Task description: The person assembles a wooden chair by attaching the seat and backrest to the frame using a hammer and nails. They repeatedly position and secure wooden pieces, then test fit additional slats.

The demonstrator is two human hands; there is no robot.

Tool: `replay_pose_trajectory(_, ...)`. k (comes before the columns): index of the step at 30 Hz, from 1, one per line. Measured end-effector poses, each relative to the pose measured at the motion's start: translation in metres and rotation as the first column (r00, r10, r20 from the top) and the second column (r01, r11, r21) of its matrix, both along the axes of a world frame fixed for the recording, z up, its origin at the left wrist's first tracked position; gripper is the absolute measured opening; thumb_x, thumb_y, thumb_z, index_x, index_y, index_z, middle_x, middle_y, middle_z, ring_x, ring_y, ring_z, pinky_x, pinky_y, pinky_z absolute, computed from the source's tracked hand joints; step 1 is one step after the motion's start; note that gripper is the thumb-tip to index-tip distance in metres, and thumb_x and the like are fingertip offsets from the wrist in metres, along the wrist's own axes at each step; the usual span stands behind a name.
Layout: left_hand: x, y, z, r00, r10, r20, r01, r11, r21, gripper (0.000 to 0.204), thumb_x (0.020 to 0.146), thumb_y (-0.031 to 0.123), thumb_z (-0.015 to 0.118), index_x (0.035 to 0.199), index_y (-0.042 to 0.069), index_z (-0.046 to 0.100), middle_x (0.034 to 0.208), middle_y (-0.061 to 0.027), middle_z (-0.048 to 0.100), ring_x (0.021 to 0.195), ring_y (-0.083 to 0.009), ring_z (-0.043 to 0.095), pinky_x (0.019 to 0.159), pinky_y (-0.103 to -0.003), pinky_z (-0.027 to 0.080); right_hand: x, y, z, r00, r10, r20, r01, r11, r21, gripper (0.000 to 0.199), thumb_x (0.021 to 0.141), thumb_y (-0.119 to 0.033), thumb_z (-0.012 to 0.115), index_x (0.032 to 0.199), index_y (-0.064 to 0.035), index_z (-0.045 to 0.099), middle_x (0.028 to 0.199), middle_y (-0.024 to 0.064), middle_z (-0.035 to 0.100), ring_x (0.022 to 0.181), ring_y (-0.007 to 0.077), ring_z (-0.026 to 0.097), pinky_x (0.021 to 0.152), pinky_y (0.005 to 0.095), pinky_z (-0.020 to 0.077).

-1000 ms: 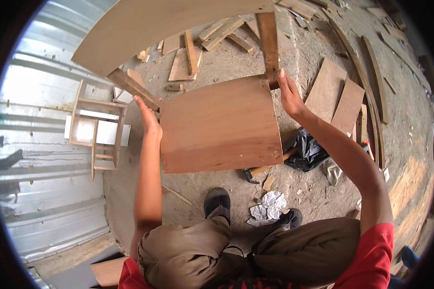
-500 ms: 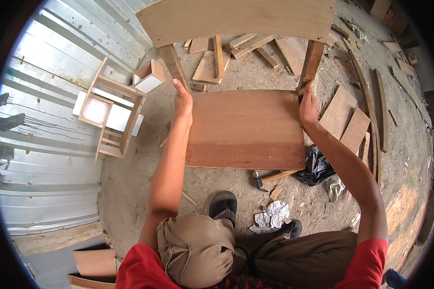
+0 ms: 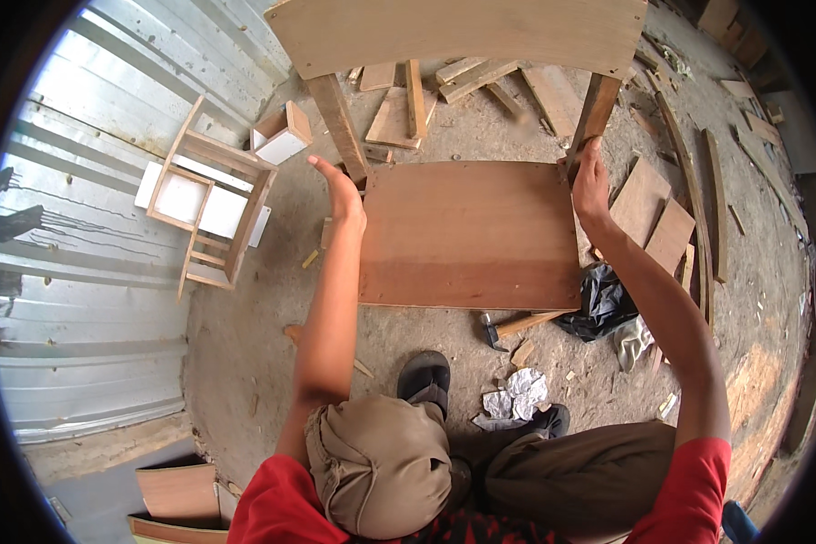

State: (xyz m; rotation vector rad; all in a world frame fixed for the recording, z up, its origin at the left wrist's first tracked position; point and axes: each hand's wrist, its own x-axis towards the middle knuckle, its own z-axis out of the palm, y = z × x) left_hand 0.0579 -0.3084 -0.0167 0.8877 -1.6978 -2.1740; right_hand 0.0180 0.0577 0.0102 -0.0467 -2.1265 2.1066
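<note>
A wooden chair stands in front of me, with a flat brown plywood seat (image 3: 471,236) and a curved, paler backrest (image 3: 462,36) on two posts. My left hand (image 3: 344,198) is at the seat's left rear corner, its thumb stretched out away from the post; whether the palm touches the edge I cannot tell. On the other side, my right hand (image 3: 591,186) grips the chair where the right post (image 3: 596,113) meets the seat, its fingers up against the wood. A hammer (image 3: 492,332) lies on the floor by the seat's front edge, its wooden handle partly under the chair.
Behind the chair lie several loose boards (image 3: 480,82); more planks (image 3: 689,181) are to the right. A black plastic bag (image 3: 605,304) and crumpled paper (image 3: 519,395) rest nearby. A small wooden frame (image 3: 213,195) and a box (image 3: 281,133) stand left, near the corrugated metal wall (image 3: 91,227).
My left hand has loosened from the left post, its thumb now apart from it. The chair appears slightly further right and up in view; my right hand stays at its post.
</note>
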Motion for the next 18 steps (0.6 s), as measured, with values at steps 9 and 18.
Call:
replay_pose_trajectory(9, -0.002, 0.037, 0.017, 0.997, 0.075, 0.018, -0.061, 0.917, -0.395, 0.098, 0.091, 0.077, 0.011, 0.151, 0.000, 0.024, 0.156, -0.0216, 0.027, 0.145, -0.0344, 0.024, 0.118, -0.041, 0.019, -0.001, 0.015, -0.007, 1.000, 0.010, 0.016, -0.011, 0.995, 0.103, 0.058, 0.102, -0.058, 0.031, 0.102, -0.0042, 0.053, 0.077, 0.0004, 0.049, 0.069, 0.0088, 0.050, 0.062, 0.0265, 0.0428)
replay_pose_trajectory(18, -0.008, 0.029, 0.002, 0.999, -0.025, 0.029, 0.036, 0.894, -0.447, 0.098, 0.091, 0.077, 0.017, 0.147, -0.003, 0.033, 0.149, -0.0234, 0.037, 0.139, -0.0366, 0.036, 0.114, -0.043, 0.028, -0.032, 0.018, 0.035, 0.979, 0.131, -0.156, -0.122, 0.990, 0.068, 0.060, 0.103, -0.055, 0.029, 0.099, -0.0017, 0.056, 0.079, 0.0076, 0.064, 0.071, 0.0123, 0.061, 0.065, 0.0273, 0.0486)
